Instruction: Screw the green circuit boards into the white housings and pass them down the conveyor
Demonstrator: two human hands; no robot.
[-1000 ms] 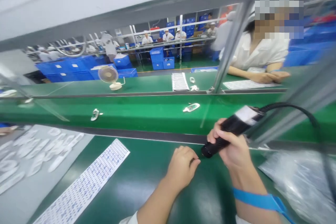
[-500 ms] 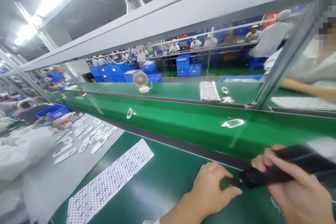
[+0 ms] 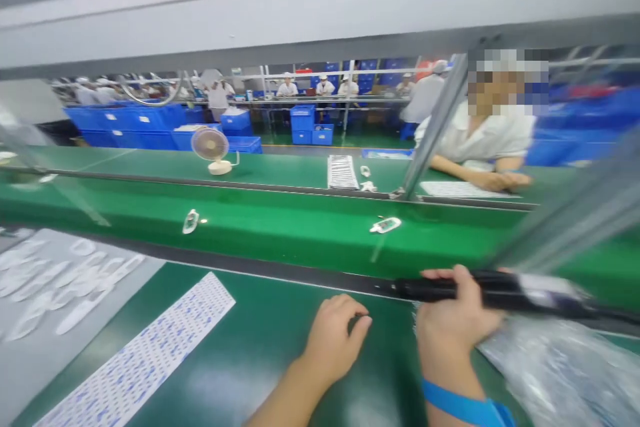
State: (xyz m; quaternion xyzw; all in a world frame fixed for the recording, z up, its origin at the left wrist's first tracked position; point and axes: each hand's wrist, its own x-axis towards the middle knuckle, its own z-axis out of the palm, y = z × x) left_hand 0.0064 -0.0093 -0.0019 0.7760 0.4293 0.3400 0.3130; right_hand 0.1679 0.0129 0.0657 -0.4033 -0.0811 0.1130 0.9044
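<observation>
My right hand [image 3: 453, 320] is wrapped round a black electric screwdriver [image 3: 505, 290], held almost level with its tip towards the left. A blue wristband [image 3: 463, 403] circles my right wrist. My left hand [image 3: 336, 330] rests over the green worktop, thumb and curled fingers apart, with nothing visible between them. To its left lies a white sheet with rows of blue marks [image 3: 150, 347]. Beyond the hands, a white-cased part with a green board [image 3: 386, 225] and a second, smaller white part [image 3: 191, 221] lie on the green belt [image 3: 290, 220].
Several white casings [image 3: 83, 273] lie on a grey mat at left. A clear plastic bag [image 3: 565, 367] is at right. A metal post [image 3: 575, 213] rises beside the screwdriver. Across the belt are a small fan [image 3: 211, 147] and a co-worker [image 3: 490, 140] in white.
The view has swung to the right. My right hand has turned the screwdriver to nearly level, its tip pointing left. My left hand's thumb and fingers have come closer together.
</observation>
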